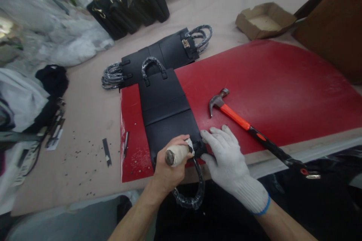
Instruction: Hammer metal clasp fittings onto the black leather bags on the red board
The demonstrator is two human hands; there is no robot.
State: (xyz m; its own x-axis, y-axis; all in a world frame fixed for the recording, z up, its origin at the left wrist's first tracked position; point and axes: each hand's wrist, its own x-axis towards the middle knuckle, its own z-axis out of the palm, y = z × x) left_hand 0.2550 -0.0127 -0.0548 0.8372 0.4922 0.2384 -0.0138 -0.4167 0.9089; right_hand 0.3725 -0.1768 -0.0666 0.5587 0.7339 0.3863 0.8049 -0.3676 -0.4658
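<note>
A flat black leather bag panel [166,109] lies on a red cutting mat [268,83], its near edge at the table's front. My bare left hand [168,175] grips a tape-wrapped hand tool [177,155], whose tip points at the panel's near edge by the handle tab. My right hand [229,156], in a white knit glove, rests flat on the mat with its fingertips against that same tab. A plastic-wrapped black bag handle [195,196] hangs off the table edge below both hands. To the right of my gloved hand lies a claw hammer [237,118] with an orange and black grip.
More black bag panels with wrapped handles [169,51] lie behind the mat. A small open cardboard box [264,20] sits at the back right, finished black bags [132,3] at the back left. Small tools [106,151] and scraps lie left of the mat.
</note>
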